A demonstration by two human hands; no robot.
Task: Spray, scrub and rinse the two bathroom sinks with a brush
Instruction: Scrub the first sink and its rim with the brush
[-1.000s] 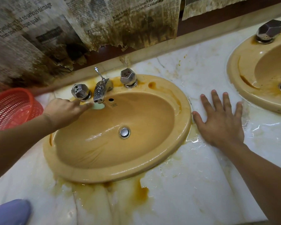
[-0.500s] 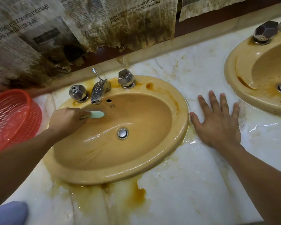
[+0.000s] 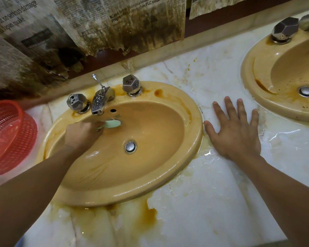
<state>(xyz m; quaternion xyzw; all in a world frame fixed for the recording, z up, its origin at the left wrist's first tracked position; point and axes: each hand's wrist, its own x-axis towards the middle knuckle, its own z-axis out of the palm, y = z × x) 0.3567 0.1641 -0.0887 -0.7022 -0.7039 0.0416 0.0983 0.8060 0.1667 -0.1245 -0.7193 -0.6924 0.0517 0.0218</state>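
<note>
The left grip (image 3: 82,134) curls round a pale green brush (image 3: 112,124) inside the near sink (image 3: 193,139), its head just below the spout (image 3: 98,103) — seemingly touching the basin wall. The right grip (image 3: 235,136) lies flat and splayed on the wet marble surface (image 3: 212,202) between that sink and the far sink (image 3: 251,77).

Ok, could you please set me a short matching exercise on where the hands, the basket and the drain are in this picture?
1. left hand
2. right hand
3. red basket
4. drain

a. flat on the wet counter
b. at the bottom of the left sink
c. gripping the green brush
d. beside the left sink, at the picture's left edge

Pairs: 1-c, 2-a, 3-d, 4-b.
</note>
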